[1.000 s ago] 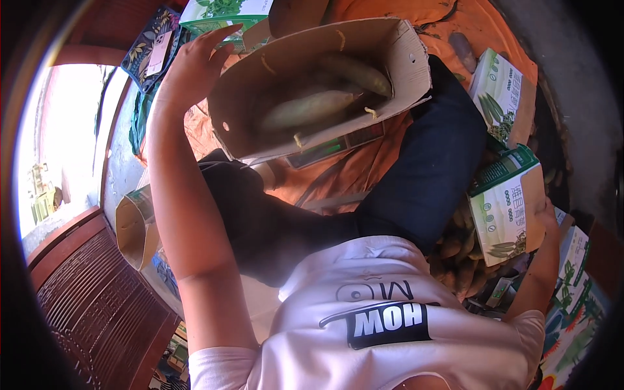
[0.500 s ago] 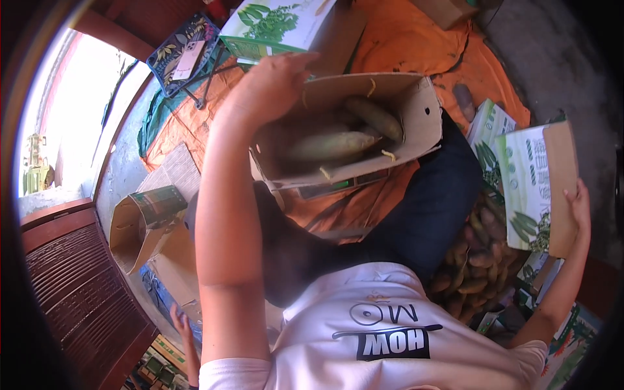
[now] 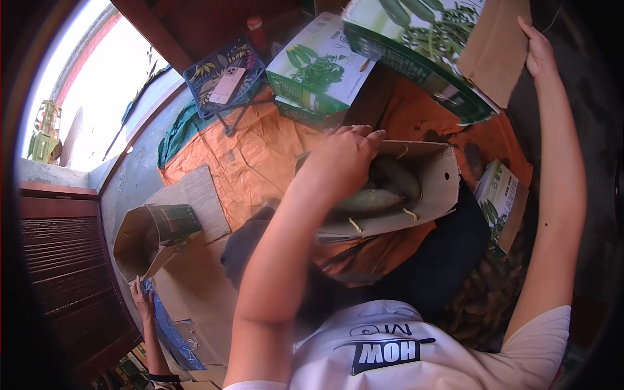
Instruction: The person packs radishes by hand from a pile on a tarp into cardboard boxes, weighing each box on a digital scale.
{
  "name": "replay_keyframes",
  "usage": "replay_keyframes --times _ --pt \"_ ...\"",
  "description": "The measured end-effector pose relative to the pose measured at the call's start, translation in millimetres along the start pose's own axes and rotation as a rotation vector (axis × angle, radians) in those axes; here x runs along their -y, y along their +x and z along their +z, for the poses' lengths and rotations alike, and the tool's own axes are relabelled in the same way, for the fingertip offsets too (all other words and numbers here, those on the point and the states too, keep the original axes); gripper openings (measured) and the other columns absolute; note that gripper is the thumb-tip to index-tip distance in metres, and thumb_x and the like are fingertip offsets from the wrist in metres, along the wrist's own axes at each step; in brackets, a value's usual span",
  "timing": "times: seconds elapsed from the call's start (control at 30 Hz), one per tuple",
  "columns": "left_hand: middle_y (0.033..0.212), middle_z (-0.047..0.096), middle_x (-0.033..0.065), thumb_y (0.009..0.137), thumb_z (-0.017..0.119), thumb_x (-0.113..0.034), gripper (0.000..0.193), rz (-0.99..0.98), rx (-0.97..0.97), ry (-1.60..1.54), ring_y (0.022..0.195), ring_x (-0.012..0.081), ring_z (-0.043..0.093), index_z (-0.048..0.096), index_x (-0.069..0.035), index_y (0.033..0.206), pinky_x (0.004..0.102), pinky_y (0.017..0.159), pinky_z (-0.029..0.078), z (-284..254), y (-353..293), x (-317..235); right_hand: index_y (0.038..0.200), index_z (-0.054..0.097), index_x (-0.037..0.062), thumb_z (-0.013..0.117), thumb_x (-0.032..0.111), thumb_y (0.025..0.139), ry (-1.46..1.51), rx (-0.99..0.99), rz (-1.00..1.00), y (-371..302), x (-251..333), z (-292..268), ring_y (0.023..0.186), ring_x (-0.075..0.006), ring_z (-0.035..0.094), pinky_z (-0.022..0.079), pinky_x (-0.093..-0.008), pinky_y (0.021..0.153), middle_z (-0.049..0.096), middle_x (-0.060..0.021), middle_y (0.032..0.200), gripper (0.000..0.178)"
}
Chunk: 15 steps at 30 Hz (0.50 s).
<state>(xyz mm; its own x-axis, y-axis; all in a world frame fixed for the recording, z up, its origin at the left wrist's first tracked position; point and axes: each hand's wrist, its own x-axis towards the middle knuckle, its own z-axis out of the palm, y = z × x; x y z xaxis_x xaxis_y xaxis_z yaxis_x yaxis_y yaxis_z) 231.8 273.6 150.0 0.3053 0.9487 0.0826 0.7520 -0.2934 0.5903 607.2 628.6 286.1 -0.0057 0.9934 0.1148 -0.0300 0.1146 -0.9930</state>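
Note:
An open cardboard box [image 3: 432, 201] stands between my legs, with yellow cord loops through its sides. Long pale-green root vegetables [image 3: 370, 200] lie inside. My left hand [image 3: 348, 159] hangs over the box's far left part, its fingers loosely bent; I see nothing in it, though its underside is hidden. High on the right, my right hand [image 3: 538, 52] grips the brown edge of a white and green printed carton [image 3: 416, 55]. That carton is tilted and held above the orange sheet, beyond the open box.
Another printed carton [image 3: 318, 65] stands at the far side, beside a patterned stool [image 3: 201, 81] bearing a pink phone [image 3: 227, 84]. An orange sheet [image 3: 253, 140] covers the floor. At left, another person's hand [image 3: 142, 300] is by an open box [image 3: 136, 240]. A smaller carton [image 3: 497, 201] stands right.
My right hand has carried the printed carton from the right side up to the far side. My left hand has shifted from the far carton to above the open box. The view has turned.

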Motion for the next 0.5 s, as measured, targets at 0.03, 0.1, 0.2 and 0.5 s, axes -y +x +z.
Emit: replay_keyframes --times 0.03,0.1,0.2,0.5 --pt "0.132 0.066 0.0189 0.100 0.056 -0.012 0.036 0.044 -0.027 -0.026 0.118 0.0391 0.063 0.062 -0.004 0.135 0.0476 0.102 0.051 1.1 7.3 -3.4 0.127 0.065 -0.0004 0.070 0.012 0.098 0.066 0.027 0.001 36.7 2.8 -16.4 0.110 -0.0213 0.068 0.056 -0.0375 0.098 0.069 -0.0110 0.124 0.032" --pt "0.133 0.066 0.0188 0.101 0.057 -0.015 0.036 -0.030 -0.076 0.063 0.121 0.0372 0.062 0.062 -0.004 0.135 0.0464 0.104 0.049 -3.5 -13.0 17.5 0.127 0.065 0.0015 0.063 0.017 0.101 0.313 -0.046 0.036 -11.0 -82.9 151.4 0.097 -0.0308 0.073 0.060 -0.0443 0.088 0.073 -0.0179 0.110 0.030" --pt "0.136 0.064 0.0185 0.101 0.056 -0.015 0.036 0.005 -0.112 0.051 0.125 0.0358 0.061 0.061 -0.004 0.136 0.0456 0.107 0.048 -6.9 -1.2 10.7 0.120 0.065 -0.0008 0.064 0.011 0.100 0.578 0.171 -0.009 17.8 -137.1 178.4 0.102 -0.0297 0.071 0.059 -0.0462 0.091 0.071 -0.0164 0.114 0.024" --pt "0.137 0.063 0.0206 0.097 0.056 -0.008 0.041 -0.014 -0.049 0.042 0.129 0.0371 0.059 0.061 -0.003 0.138 0.0456 0.112 0.044 -9.1 10.3 11.4 0.141 0.045 0.0019 0.054 -0.006 0.101 0.168 -0.074 0.455 -46.7 -236.1 278.3 0.114 -0.0350 0.065 0.062 -0.0546 0.098 0.057 -0.0167 0.134 0.041"
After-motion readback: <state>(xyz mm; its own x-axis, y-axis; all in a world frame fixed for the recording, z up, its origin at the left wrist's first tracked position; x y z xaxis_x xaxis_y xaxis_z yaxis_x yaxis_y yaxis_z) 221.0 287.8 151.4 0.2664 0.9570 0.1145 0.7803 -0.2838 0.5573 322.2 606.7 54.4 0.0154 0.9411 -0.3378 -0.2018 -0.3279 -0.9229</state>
